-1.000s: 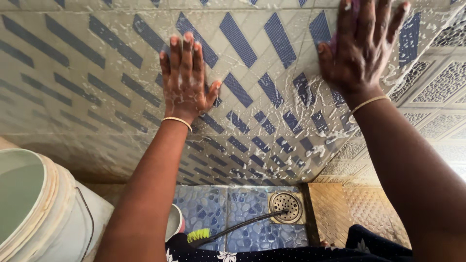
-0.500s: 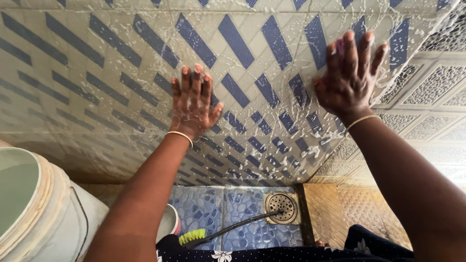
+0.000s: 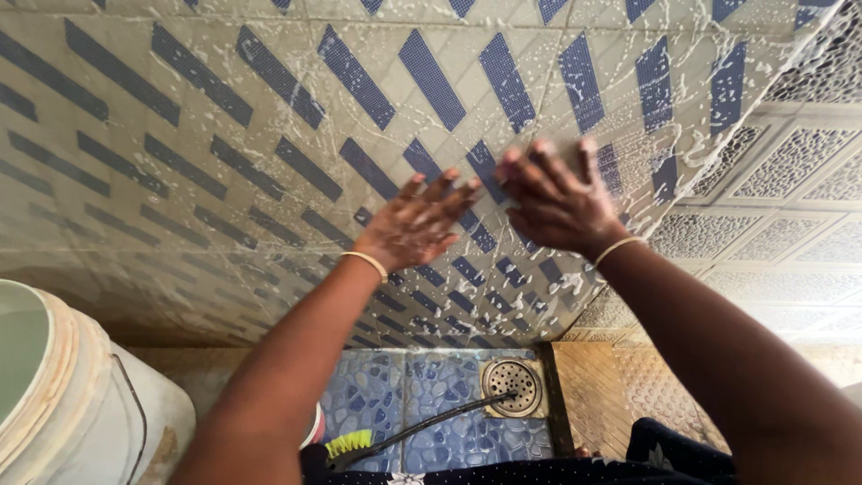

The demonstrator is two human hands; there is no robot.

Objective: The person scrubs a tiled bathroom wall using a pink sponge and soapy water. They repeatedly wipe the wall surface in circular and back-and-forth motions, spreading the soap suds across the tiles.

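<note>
Both flat, empty hands have slid down the soapy tiled wall (image 3: 224, 135), left hand (image 3: 417, 224) now nearly meeting right hand (image 3: 552, 198)

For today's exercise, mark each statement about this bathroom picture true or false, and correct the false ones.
1. Both hands are spread far apart on the wall. False: the left hand and right hand are close together, fingertips nearly meeting.
2. The tiled wall carries white soapy streaks. True.
3. A round metal drain sits in the floor. True.
4. The bucket stands at the right edge. False: it stands at lower left.
5. Each wrist wears a thin bangle. True.
</note>
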